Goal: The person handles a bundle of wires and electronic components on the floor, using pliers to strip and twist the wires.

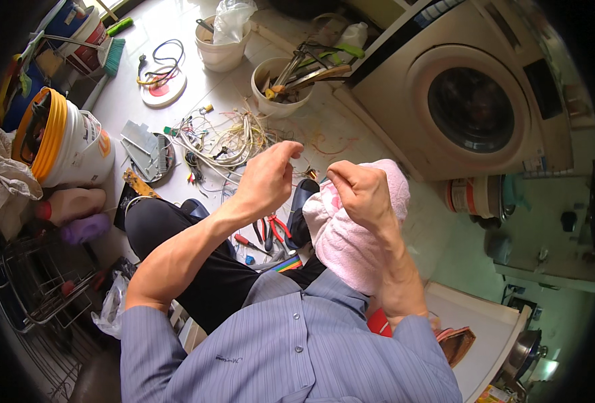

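Note:
My left hand is raised over my lap with its fingers curled in. Whatever it may hold is too small to make out. To its right, my right hand pinches thumb and forefinger together at about the same height; I cannot make out anything between them. The two hands are apart. Under my right hand a pink towel drapes over my knee. On the floor between my legs lie red-handled pliers and a red screwdriver. Beyond my hands spreads a tangled heap of cables and wires.
A white bucket of tools and another white bucket stand at the far side. A washing machine is at the right. Stacked buckets, bottles and a wire rack line the left. A metal panel lies near the wires.

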The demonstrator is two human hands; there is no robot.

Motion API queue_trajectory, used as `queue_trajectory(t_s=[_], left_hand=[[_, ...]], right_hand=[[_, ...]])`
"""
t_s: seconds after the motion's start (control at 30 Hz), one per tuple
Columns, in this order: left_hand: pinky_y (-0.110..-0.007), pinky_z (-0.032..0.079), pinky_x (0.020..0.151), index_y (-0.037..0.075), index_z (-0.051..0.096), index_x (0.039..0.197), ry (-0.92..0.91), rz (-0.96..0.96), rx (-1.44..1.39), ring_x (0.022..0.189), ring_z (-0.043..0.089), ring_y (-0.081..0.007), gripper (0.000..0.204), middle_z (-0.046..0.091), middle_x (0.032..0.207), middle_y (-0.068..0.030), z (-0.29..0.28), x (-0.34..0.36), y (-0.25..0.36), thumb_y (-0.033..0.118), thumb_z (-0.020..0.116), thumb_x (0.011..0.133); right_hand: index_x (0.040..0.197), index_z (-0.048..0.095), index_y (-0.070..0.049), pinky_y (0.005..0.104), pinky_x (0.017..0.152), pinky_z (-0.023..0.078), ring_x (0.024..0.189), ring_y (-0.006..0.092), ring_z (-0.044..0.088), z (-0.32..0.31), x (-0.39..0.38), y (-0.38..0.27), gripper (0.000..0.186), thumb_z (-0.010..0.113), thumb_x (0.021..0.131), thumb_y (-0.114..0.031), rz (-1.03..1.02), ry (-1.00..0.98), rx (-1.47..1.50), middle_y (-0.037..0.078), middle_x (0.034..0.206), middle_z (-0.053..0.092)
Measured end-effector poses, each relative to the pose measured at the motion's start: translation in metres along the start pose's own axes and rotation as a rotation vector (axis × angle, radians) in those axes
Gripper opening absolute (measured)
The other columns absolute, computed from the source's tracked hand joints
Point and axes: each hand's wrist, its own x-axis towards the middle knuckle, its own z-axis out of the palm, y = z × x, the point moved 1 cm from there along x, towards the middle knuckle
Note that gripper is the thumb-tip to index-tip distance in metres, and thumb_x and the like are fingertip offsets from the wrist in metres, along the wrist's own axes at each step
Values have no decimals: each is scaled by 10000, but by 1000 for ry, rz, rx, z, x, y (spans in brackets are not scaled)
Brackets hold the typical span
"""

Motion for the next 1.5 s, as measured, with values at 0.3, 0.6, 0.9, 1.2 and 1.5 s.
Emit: queue_trajectory(t_s=[0.3,0.6,0.9,1.2,1.5], left_hand=[[-371,553,781,34,654,1148,89,-44,13,880,707,-276,235,697,1043,-155,-20,7,-2,-10,566,934],[-376,531,758,28,673,1113,134,-23,-17,837,675,-295,209,677,1004,-162,-26,10,0,-2,576,931],[-362,529,723,36,694,1078,153,-58,-13,779,667,-269,181,660,950,-154,-34,12,2,3,586,936],[-358,526,716,34,701,1056,152,-34,11,786,667,-264,164,661,955,-143,-34,14,-1,7,593,935],[-347,527,722,16,695,1054,142,-33,-28,798,672,-261,158,668,964,-139,-33,14,-2,7,590,937]], right_hand=[[882,698,-41,396,582,514,665,348,681,10,3,-5,67,686,891,-106,20,-34,50,175,749,677],[901,695,-36,392,603,518,692,351,683,16,9,-14,57,690,896,-92,-24,-24,75,174,768,677],[900,690,-22,376,595,508,674,343,673,14,15,-18,50,698,886,-69,-49,-18,82,173,760,668],[911,694,-3,339,575,491,608,283,652,10,11,-19,42,698,883,-34,-5,2,175,171,734,662],[918,694,17,300,555,462,553,203,581,-1,7,-28,48,702,891,-22,-17,42,222,138,694,633]])
